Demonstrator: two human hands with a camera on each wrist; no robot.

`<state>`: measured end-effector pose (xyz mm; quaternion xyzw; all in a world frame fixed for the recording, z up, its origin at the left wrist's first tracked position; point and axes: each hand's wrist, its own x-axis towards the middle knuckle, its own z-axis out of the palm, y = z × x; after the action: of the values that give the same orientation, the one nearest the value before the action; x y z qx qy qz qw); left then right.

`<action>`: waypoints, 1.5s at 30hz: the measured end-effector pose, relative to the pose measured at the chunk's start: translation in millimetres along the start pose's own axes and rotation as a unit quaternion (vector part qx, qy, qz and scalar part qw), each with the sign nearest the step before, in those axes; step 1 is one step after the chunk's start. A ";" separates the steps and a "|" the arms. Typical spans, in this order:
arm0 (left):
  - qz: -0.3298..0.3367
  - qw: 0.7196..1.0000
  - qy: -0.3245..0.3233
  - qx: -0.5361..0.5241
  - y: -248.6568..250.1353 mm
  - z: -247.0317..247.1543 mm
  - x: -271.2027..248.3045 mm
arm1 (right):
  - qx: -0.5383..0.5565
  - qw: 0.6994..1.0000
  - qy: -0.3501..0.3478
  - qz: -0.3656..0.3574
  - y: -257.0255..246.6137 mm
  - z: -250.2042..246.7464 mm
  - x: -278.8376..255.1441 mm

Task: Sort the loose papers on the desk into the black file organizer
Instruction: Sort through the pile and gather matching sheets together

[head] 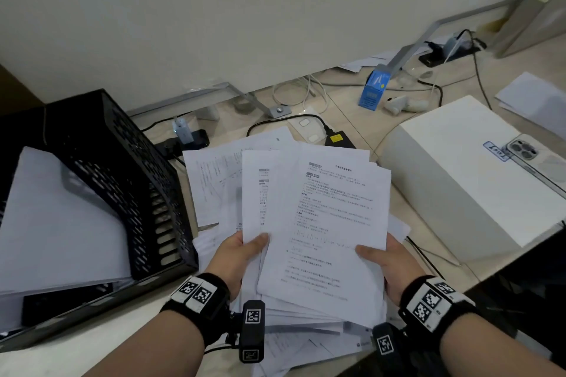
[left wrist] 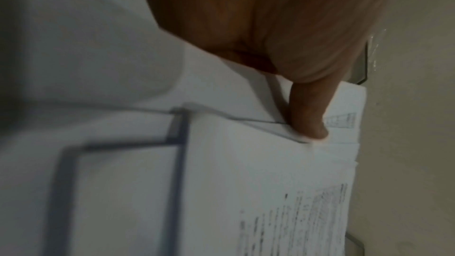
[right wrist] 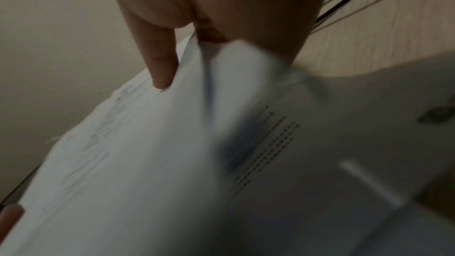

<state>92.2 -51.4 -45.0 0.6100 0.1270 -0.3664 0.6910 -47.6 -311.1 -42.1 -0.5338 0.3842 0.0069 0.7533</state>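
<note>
Both hands hold up a fanned sheaf of printed papers above the desk. My left hand pinches the sheets at their lower left, thumb on top. My right hand pinches the lower right side, thumb lying on the top page. More loose papers lie in a pile under the hands. The black file organizer stands at the left with white sheets leaning inside it. In the left wrist view my thumb presses on the papers. In the right wrist view my thumb rests on the blurred papers.
A white box with a phone on it stands at the right. Behind the papers are cables, a black power strip, a charger brick and a blue carton. More paper lies far right.
</note>
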 end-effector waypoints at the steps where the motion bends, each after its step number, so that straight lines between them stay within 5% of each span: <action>1: -0.001 1.000 0.010 0.000 -0.2 -1.3 0.6 | -0.018 1.000 0.016 0.000 2.3 0.0 1.2; 8: -0.022 0.998 0.061 0.003 2.4 -20.9 2.4 | -0.003 0.983 0.184 -0.015 2.7 -19.6 15.9; 22: -0.027 0.997 0.029 -0.063 4.1 -16.1 -1.2 | 0.026 0.999 0.017 0.007 -1.1 27.8 4.5; 27: -0.019 0.999 0.040 -0.026 7.9 -12.5 -0.6 | -0.013 0.999 0.039 0.021 -1.8 29.3 6.4; 34: -0.031 0.997 0.077 0.001 10.1 -18.5 -5.0 | 0.015 0.981 0.193 -0.015 -7.4 0.3 13.3; 45: -0.073 0.995 -0.008 0.065 11.8 2.1 -5.6 | -0.028 0.990 0.135 0.009 -6.5 6.5 1.6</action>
<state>95.5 -51.6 -32.2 0.6395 0.1420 -0.4283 0.6224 -40.1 -309.3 -36.9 -0.5472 0.4868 -0.0479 0.6792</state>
